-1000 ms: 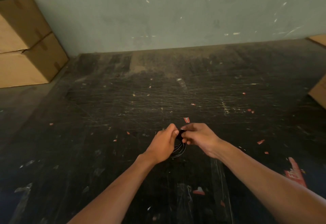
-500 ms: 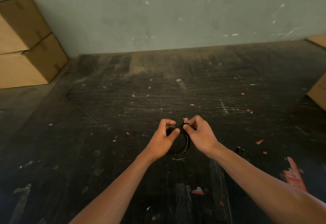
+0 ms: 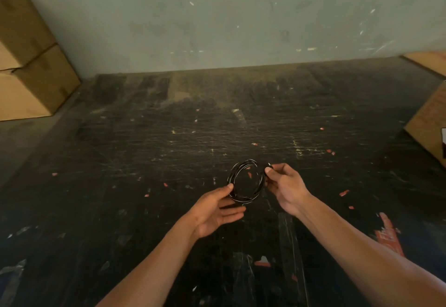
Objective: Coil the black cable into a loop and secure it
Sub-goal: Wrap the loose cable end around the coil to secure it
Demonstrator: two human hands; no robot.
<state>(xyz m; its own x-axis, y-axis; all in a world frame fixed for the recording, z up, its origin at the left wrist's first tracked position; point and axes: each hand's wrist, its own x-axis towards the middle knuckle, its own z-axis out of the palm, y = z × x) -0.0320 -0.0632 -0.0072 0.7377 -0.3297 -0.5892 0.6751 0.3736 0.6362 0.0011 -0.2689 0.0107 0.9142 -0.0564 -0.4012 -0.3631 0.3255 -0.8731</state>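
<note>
The black cable (image 3: 246,181) is wound into a small round coil of several turns, held upright above the dark floor at the frame's centre. My left hand (image 3: 214,210) supports the coil's lower left edge, thumb on the strands, fingers spread below it. My right hand (image 3: 284,186) pinches the coil's right side, and a cable end with a small connector pokes out above its fingertips. The floor shows through the coil's open middle.
A scratched black floor (image 3: 169,152) with scattered red flecks lies below the hands. Two stacked cardboard boxes (image 3: 29,65) stand at the far left. More cardboard (image 3: 429,118) lies at the right edge. A pale wall (image 3: 217,21) closes the back.
The coil has been raised and turned to face the camera as an open ring. My hands have moved apart; the left one slid under the coil, its fingers spreading.
</note>
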